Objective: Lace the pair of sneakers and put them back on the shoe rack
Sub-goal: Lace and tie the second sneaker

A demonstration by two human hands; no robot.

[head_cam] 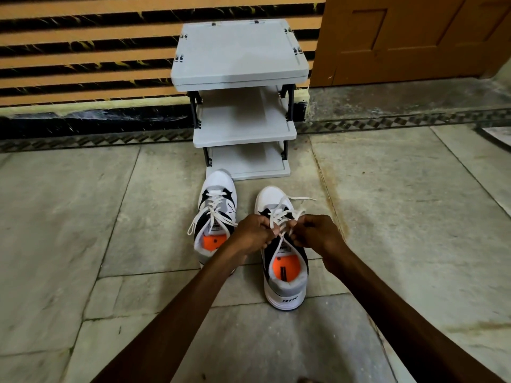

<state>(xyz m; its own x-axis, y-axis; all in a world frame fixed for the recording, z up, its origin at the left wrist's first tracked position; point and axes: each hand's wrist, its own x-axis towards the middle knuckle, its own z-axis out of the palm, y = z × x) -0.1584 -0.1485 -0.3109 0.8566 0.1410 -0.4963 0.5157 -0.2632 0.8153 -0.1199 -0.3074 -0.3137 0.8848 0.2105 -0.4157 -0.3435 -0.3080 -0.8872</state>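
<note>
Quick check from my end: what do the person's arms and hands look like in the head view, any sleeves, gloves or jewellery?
Both arms are bare from the frame's bottom edge to the wrists: no sleeves in view. The left hand and right hand wear no gloves, and no watch, bracelet or ring is visible.

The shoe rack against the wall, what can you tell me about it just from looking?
The shoe rack is a small, light grey unit, seemingly plastic, with three flat shelves stacked one above another and joined by thin black posts at the corners. The top shelf is the widest in view and has small black clips along its edges. Nothing lies on any shelf. It stands upright on the stone floor, backed against the striped orange and black wall, left of a brown door. The left sneaker's toe reaches its bottom shelf.
</note>
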